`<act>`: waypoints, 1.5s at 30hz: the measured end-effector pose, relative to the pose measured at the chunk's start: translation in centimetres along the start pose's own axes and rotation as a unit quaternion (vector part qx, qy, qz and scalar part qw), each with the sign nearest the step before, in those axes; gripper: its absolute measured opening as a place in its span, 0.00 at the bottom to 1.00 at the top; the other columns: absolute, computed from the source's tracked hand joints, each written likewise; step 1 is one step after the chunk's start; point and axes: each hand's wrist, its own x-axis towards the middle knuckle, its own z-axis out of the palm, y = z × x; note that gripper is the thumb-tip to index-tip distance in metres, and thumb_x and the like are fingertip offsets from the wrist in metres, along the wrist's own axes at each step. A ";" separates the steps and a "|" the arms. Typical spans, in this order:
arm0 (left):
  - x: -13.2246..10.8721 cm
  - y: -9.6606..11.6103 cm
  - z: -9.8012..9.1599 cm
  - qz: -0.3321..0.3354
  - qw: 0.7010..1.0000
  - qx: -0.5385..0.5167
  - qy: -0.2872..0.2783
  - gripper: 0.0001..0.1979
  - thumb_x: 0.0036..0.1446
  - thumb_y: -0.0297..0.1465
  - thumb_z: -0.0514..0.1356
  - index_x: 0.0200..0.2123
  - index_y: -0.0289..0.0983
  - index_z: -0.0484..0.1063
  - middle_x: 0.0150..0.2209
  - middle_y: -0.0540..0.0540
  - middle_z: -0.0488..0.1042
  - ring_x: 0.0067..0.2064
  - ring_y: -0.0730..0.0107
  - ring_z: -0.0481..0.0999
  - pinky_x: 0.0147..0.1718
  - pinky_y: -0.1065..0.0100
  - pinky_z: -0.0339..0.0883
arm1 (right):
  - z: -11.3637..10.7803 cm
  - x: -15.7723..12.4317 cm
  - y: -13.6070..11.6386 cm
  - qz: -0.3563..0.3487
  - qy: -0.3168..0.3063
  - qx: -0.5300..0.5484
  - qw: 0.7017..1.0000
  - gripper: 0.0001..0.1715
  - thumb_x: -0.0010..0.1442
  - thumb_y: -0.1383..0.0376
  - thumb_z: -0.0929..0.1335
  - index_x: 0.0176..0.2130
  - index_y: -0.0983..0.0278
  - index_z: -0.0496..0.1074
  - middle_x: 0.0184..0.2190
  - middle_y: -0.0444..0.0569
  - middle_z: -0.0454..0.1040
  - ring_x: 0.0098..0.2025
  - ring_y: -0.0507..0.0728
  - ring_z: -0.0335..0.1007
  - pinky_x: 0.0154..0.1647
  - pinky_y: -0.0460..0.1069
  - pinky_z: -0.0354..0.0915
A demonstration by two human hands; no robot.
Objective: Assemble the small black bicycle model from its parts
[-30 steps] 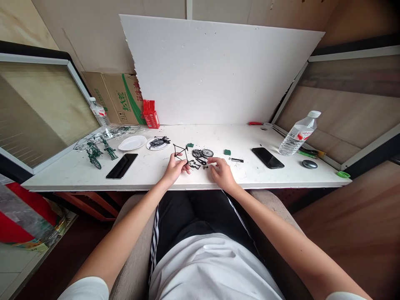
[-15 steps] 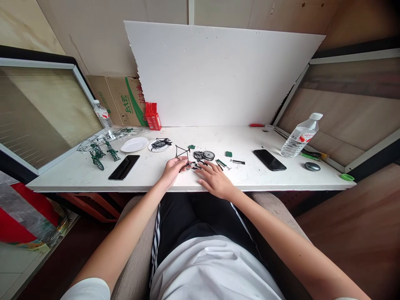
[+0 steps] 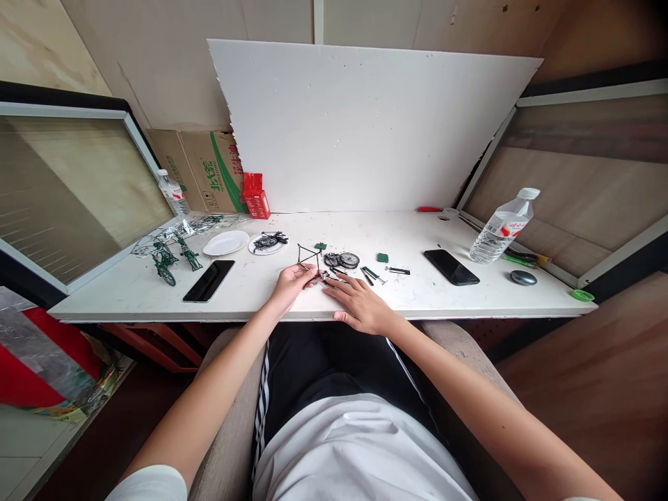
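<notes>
My left hand [image 3: 290,287] pinches a small black model bicycle frame [image 3: 309,255] near the table's front edge; its thin tubes stand up above the fingers. My right hand [image 3: 361,303] lies low over the table with its fingers spread, the fingertips among small dark parts [image 3: 330,274] beside the frame. Whether those fingertips touch a part I cannot tell. Just behind the hands lie black spoked model wheels [image 3: 348,260]. Thin green and black strips [image 3: 372,275] rest to the right of them, with a small green piece [image 3: 383,257] farther back.
On the white table [image 3: 407,303] lie two phones, one left [image 3: 209,280] and one right [image 3: 451,267]. A white plate [image 3: 225,243] is beside a plate of black parts [image 3: 268,241]. Green model bicycles [image 3: 165,264] stand left. A water bottle [image 3: 504,226] and mouse [image 3: 522,277] are right.
The bicycle frame in my left hand has shifted slightly right and tilted. My right hand's fingers have slid a little left, toward the frame.
</notes>
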 end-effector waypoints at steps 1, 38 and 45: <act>0.0 -0.1 0.0 0.000 1.000 -0.004 0.003 0.25 0.49 0.43 0.79 0.43 0.33 0.79 0.46 0.34 0.85 0.45 0.56 0.85 0.38 0.66 0.67 | 0.0 0.0 0.0 0.000 0.002 0.002 1.000 0.43 0.75 0.40 0.59 0.76 0.60 0.59 0.77 0.58 0.58 0.78 0.75 0.47 0.71 0.71 0.57; 0.5 -0.4 -0.2 0.028 0.992 -0.099 0.069 0.25 0.44 0.34 0.82 0.37 0.34 0.72 0.37 0.43 0.83 0.44 0.60 0.85 0.56 0.54 0.76 | -0.1 -0.1 -0.6 -0.018 0.061 0.027 0.998 0.35 0.76 0.49 0.62 0.72 0.63 0.65 0.67 0.63 0.69 0.70 0.73 0.60 0.68 0.70 0.62; 0.5 -0.4 -0.1 0.041 0.988 -0.126 0.084 0.26 0.42 0.34 0.83 0.36 0.35 0.71 0.37 0.45 0.81 0.46 0.58 0.86 0.58 0.53 0.76 | -0.1 -0.3 -0.7 -0.012 0.083 0.032 0.996 0.36 0.75 0.49 0.63 0.72 0.64 0.64 0.67 0.64 0.68 0.68 0.73 0.62 0.68 0.69 0.62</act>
